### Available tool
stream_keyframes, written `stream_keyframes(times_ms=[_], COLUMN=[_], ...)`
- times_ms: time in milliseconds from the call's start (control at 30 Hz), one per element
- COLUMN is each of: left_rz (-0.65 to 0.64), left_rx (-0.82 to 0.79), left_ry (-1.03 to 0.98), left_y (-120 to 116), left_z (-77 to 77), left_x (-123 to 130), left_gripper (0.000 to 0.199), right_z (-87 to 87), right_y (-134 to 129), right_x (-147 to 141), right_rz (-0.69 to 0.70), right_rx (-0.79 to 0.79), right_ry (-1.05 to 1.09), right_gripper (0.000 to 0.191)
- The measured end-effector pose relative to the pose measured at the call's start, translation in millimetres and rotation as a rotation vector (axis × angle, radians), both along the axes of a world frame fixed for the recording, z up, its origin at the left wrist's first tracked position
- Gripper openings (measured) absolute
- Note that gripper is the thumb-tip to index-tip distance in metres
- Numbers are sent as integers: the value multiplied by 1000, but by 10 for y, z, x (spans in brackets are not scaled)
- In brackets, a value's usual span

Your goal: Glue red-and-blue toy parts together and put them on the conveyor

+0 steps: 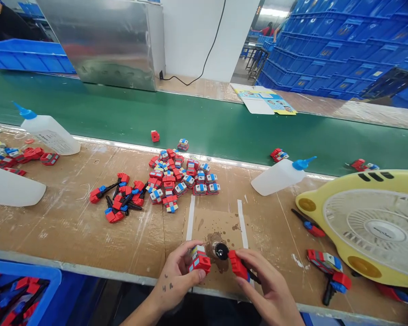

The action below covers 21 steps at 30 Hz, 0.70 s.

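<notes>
Near the table's front edge, my left hand is closed on a small toy vehicle part, red with white, grey and blue patches. My right hand pinches a red toy piece with a blue section and a black rod partly hidden by the fingers. Between the two hands stands a small round black container, on a stained cardboard sheet with white tape strips. The two held parts are apart from each other. The red piece's tip is close beside the container's rim.
A pile of toy vehicle parts and red pieces with black rods lie ahead. White bottles with blue nozzles stand or lean at right and left. A yellow fan is at right, a blue bin at lower left, a green belt behind.
</notes>
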<state>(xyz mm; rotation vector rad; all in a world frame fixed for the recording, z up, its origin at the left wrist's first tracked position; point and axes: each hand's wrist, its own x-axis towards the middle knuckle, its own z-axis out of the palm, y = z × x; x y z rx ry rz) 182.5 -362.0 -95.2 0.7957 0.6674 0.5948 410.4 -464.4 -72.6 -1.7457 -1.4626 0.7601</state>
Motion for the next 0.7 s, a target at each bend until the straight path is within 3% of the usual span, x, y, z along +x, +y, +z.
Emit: stream_keyframes(times_ms=[267, 400, 500, 633, 700], left_rz=[19, 1, 0, 10, 8], left_rx=[53, -13, -18, -63, -81], left_ry=[60, -75, -163, -181, -169], left_y=[-34, -21, -7, 6, 14], left_z=[-72, -111, -122, -81, -47], left_x=[-35, -56, -67, -55, -42], left_gripper=[59, 63, 55, 68, 64], right_z=[32, 33, 56, 92, 99], right_y=[54, 61, 69, 84, 87], right_x=[-26, -25, -39, -59, -63], right_rz=[133, 159, 161, 180, 195], right_rx=[99, 126, 144, 186, 196], right_ry=[-276, -322, -339, -365, -379], right_gripper=[42, 43, 42, 41, 43])
